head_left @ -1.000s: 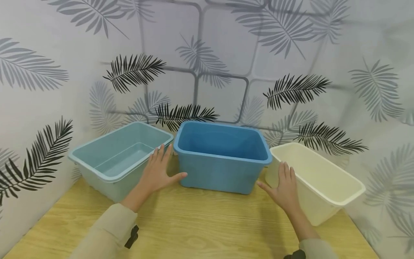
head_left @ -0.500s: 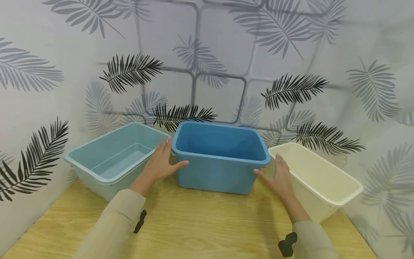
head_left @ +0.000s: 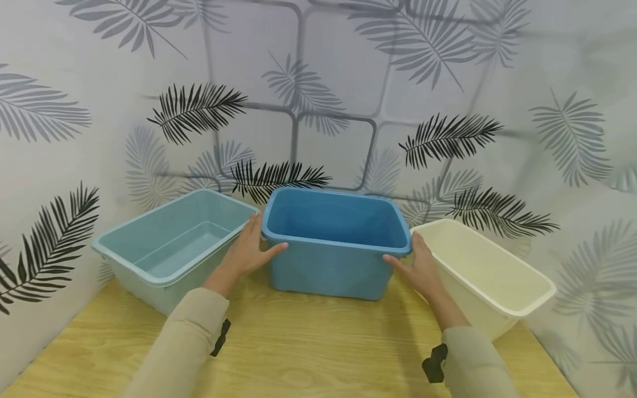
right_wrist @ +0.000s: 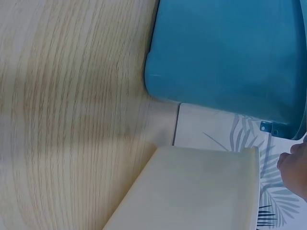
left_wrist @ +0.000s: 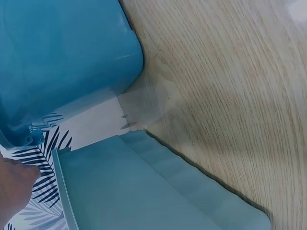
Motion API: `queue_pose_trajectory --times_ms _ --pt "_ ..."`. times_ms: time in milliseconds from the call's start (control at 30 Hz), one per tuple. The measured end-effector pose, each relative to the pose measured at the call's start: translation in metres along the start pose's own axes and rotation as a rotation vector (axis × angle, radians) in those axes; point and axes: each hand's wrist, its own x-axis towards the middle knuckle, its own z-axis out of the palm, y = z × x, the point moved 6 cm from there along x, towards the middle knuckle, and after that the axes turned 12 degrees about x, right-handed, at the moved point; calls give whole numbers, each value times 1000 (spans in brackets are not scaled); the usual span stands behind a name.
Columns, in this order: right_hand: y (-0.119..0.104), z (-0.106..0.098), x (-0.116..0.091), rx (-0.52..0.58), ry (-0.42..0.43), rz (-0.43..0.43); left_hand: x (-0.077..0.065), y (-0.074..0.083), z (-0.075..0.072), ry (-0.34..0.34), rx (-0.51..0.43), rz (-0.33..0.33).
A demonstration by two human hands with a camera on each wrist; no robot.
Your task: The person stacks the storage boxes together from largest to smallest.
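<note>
A deep blue plastic bin (head_left: 328,271) stands in the middle of the table, between a pale blue-green basin and a cream bin. At its left end is my left hand (head_left: 244,251), the thumb in front of the bin's wall and the extended fingers along the rim's left corner. My right hand (head_left: 420,268) is at the other end, thumb tip just under the front rim and fingers by the right corner. In the left wrist view, part of the left hand (left_wrist: 17,184) shows just below the rim. Bent right fingers (right_wrist: 290,165) appear close by the rim in the right wrist view.
The blue-green basin (head_left: 134,276) stands close on the left, angled toward the wall. To the right is the cream bin (head_left: 463,287), also angled. All rest on a wood-grain table (head_left: 308,348) against a leaf-patterned wall covering (head_left: 343,66).
Both hands have moved inward and slightly up to the ends of the blue bin. The right hand has come away from the cream bin's front. The bins keep their places.
</note>
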Motion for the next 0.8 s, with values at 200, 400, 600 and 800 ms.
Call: queue_pose_trajectory --times_ms 200,400,600,800 --pt "-5 5 2 21 7 -65 1 4 3 -9 -36 3" --pt "-7 7 2 16 39 -106 2 0 10 -6 -42 -6" --pt "-8 8 4 -11 66 -101 5 0 10 54 -107 19" --pt "-6 8 6 -22 57 -76 6 0 10 79 -132 31"
